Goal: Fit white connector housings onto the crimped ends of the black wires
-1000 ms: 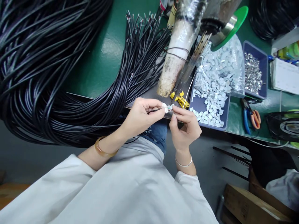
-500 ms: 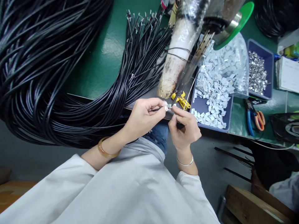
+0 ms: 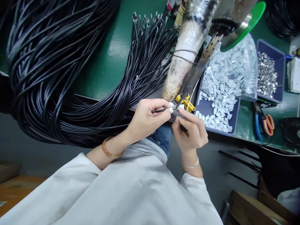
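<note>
My left hand (image 3: pixel 152 120) pinches a thin black cable (image 3: pixel 160 110) near its stripped end. Fine coloured wires show just past the fingertips. Close by on the right, my right hand (image 3: pixel 191 129) has its fingers curled, the index fingertip beside a small white piece (image 3: pixel 181 106). Whether it grips that piece is hidden. Above the fingertips, the narrow dark tip of a soldering iron (image 3: pixel 179 101) points down at the cable end. A thin pale solder wire (image 3: pixel 192 94) runs down beside it. A yellow clip-like tool (image 3: pixel 186 101) lies just behind.
A thick bundle of black cables (image 3: pixel 70 78) covers the left of the green bench (image 3: pixel 105 65). On the right sit a bin (image 3: pixel 235 122) of white connector pieces and a bin (image 3: pixel 282 67) of metal parts. Pliers (image 3: pixel 257 118) lie near the edge. A wrapped post (image 3: pixel 180 62) stands centrally.
The view has shifted, so the bench appears farther right. My left fingertips now cover more of the coloured wires. My right fingers have drawn slightly away from the cable end.
</note>
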Demonstrator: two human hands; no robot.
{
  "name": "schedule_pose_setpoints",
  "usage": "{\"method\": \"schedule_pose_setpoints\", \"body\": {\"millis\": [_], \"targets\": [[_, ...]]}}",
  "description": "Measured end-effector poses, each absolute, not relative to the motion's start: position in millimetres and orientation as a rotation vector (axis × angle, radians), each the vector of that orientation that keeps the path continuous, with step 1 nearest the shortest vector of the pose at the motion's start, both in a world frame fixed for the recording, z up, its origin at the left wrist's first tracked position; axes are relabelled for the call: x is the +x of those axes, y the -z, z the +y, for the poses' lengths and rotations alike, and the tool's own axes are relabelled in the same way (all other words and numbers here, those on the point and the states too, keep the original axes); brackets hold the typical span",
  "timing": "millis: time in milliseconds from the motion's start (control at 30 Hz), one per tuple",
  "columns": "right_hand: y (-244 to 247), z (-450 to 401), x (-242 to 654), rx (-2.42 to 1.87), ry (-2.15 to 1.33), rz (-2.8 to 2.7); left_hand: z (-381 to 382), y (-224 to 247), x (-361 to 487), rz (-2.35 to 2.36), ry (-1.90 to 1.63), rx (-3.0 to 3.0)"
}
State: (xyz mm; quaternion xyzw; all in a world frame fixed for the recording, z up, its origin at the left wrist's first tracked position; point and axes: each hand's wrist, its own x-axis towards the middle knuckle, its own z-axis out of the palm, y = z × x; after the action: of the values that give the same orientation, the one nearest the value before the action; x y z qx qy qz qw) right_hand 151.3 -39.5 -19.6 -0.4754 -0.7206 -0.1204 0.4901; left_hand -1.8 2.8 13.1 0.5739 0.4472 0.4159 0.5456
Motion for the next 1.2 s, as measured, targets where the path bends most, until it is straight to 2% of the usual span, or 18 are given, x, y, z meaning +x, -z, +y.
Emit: {"method": "schedule_pose_setpoints", "body": {"millis": [167,433,867,1033,1200], "targets": [[20,-41,154,-1.131,0.215,-1.762,4,-11,0,1.027,-0.953,1.318],[13,-44,151,-1.254,-0.25,-1.539,3,-15,-1,1.03,-0.971,1.357],[9,-38,148,-1.238,-0.166,-1.573,1,-12,-1,1.027,-1.12,1.537],[8,-42,149,-1.26,-0.128,-1.626,3,-13,-3,1.011,-1.0,1.463],[5,-44,151,-1.318,0.076,-1.739,2,-13,-3,0.997,-0.942,1.436]]}}
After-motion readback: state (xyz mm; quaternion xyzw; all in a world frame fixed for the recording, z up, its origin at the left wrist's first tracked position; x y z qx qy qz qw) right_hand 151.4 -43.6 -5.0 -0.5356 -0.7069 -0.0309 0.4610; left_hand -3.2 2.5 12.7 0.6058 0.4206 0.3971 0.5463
